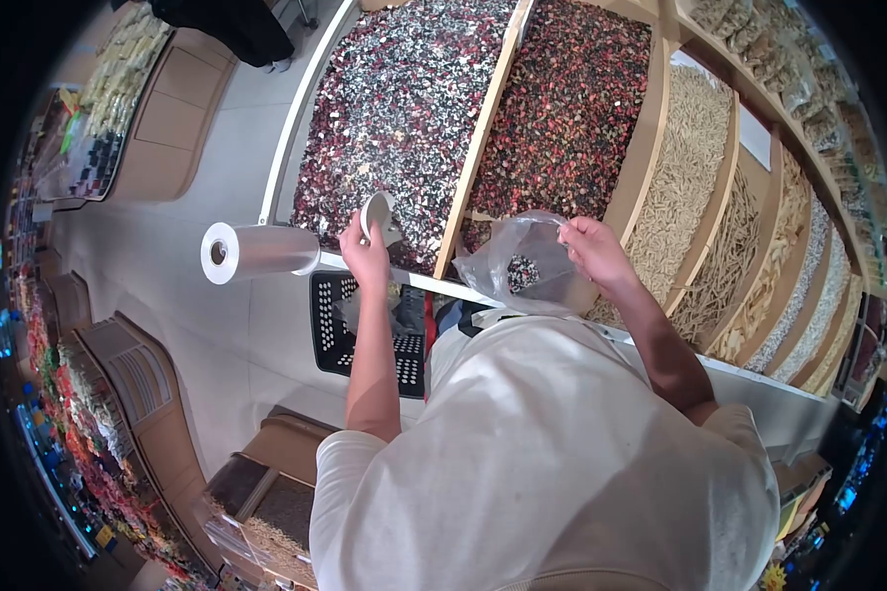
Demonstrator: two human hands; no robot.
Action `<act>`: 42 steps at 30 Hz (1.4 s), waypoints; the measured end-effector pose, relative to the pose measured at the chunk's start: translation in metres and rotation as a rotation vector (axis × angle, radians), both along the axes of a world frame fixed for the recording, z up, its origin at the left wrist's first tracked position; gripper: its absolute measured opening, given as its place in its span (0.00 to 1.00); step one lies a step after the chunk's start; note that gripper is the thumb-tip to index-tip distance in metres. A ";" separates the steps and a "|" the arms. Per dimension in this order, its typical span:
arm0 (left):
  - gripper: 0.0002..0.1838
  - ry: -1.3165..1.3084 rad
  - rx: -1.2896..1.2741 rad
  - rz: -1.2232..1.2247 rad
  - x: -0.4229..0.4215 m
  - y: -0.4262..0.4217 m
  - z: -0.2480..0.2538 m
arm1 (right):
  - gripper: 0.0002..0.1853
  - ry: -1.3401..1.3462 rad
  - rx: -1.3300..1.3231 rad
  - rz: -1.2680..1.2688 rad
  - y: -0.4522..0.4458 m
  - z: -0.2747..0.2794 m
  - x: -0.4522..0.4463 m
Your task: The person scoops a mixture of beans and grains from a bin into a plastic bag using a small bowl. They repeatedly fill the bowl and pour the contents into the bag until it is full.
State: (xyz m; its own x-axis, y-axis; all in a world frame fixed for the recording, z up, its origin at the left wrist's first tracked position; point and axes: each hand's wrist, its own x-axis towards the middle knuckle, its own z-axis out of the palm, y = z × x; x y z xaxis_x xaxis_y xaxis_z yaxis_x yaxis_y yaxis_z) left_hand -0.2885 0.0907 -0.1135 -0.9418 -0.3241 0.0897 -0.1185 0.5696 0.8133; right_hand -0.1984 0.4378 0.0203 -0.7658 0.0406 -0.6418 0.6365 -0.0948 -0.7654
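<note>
My left hand (367, 254) is closed on a white scoop (375, 217) over the near edge of the bin of mixed dark red, black and white pieces (394, 118). My right hand (591, 248) pinches the rim of a clear plastic bag (552, 251). Inside the bag lies a small heap of the mixed pieces (523, 273). The bag hangs at the near edge of the bin of darker red and black pieces (572, 108), its mouth spread.
A roll of plastic bags (266, 252) sticks out at the left corner of the bins. Below the front rail is a black basket (333, 330). More bins, one with pale short pieces (685, 167), curve away right. A person in dark trousers (232, 30) stands at the upper left.
</note>
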 end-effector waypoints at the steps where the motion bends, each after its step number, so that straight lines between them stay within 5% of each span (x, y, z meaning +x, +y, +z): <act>1: 0.18 -0.010 -0.031 -0.025 0.001 0.001 0.000 | 0.11 -0.002 0.001 0.000 0.000 -0.001 0.001; 6: 0.18 -0.097 0.019 -0.016 0.004 0.007 -0.005 | 0.12 0.010 -0.015 -0.005 0.000 -0.004 0.002; 8: 0.18 -0.110 0.370 -0.029 0.005 0.006 -0.018 | 0.12 0.007 -0.016 -0.006 -0.001 -0.001 0.002; 11: 0.19 -0.169 0.337 -0.007 0.009 0.014 0.004 | 0.12 0.006 -0.022 -0.009 -0.001 0.000 0.003; 15: 0.14 -0.232 0.447 0.030 0.007 0.001 -0.037 | 0.11 0.003 -0.019 -0.006 0.000 -0.002 0.004; 17: 0.14 -0.324 0.821 0.136 0.009 0.006 -0.029 | 0.11 0.000 -0.018 -0.006 0.000 0.000 0.003; 23: 0.14 -0.357 0.916 0.163 0.006 0.003 -0.036 | 0.11 0.004 -0.025 -0.003 0.000 -0.001 0.004; 42: 0.13 -0.286 1.063 -0.083 0.041 0.061 0.104 | 0.12 0.035 -0.024 -0.004 0.001 0.000 0.002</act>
State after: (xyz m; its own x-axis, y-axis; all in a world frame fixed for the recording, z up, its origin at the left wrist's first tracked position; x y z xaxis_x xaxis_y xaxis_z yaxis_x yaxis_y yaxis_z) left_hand -0.2472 0.1519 -0.0098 -0.9057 -0.0418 -0.4218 -0.3741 -0.3894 0.8417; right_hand -0.1963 0.4385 0.0202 -0.7876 0.0286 -0.6155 0.6090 -0.1154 -0.7847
